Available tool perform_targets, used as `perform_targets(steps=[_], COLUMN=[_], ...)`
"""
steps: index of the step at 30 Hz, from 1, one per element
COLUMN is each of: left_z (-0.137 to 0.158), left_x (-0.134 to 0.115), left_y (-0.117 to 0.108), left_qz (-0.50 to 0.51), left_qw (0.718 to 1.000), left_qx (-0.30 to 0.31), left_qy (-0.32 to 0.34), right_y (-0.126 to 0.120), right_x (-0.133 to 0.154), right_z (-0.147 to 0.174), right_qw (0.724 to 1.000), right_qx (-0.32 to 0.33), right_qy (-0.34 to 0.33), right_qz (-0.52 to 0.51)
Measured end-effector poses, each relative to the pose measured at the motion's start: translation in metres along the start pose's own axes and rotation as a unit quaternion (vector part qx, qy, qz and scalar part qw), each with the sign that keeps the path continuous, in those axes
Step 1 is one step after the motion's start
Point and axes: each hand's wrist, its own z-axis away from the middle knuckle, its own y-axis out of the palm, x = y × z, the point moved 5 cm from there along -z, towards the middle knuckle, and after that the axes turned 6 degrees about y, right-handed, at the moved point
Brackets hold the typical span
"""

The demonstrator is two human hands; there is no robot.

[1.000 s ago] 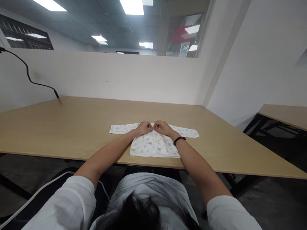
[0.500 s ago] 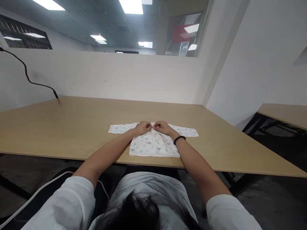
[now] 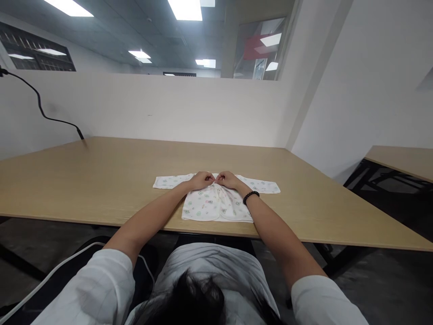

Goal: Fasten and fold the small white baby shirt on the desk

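Hardly anything has shifted: left hand (image 3: 202,180) and right hand (image 3: 229,179) still pinch the baby shirt (image 3: 216,202) at its neckline, near the table's (image 3: 101,180) front edge. Light, limp cloth; best gripped at hems.

Both arms outstretched; left hand (image 3: 202,180), right hand (image 3: 227,179) side by side, fingers curled.

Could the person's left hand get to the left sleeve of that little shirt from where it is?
Probably yes. The left hand rests at the collar of the baby shirt, and the left sleeve lies flat beside it on the table, with nothing lying between them.
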Motion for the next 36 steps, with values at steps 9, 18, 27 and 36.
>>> perform_targets(steps=[9, 18, 27, 36], left_z=[0.005, 0.012, 0.019, 0.019], left_x=[-0.008, -0.024, -0.047, -0.044], left_y=[-0.006, -0.015, -0.007, -0.006], left_qz=[0.0, -0.005, 0.032, 0.065], left_qw=[0.998, 0.995, 0.988, 0.989], left_qx=[0.026, 0.048, 0.107, 0.114], left_qy=[0.049, 0.092, 0.105, 0.07], right_y=[-0.009, -0.008, -0.024, -0.021], right_x=[0.022, 0.046, 0.037, 0.041], right_z=[0.011, 0.041, 0.041, 0.048], right_qw=[0.999, 0.99, 0.985, 0.983], right_qx=[-0.054, 0.127, 0.151, 0.16], right_qy=[-0.009, -0.032, 0.02, 0.047], right_qz=[0.006, 0.052, 0.083, 0.073])
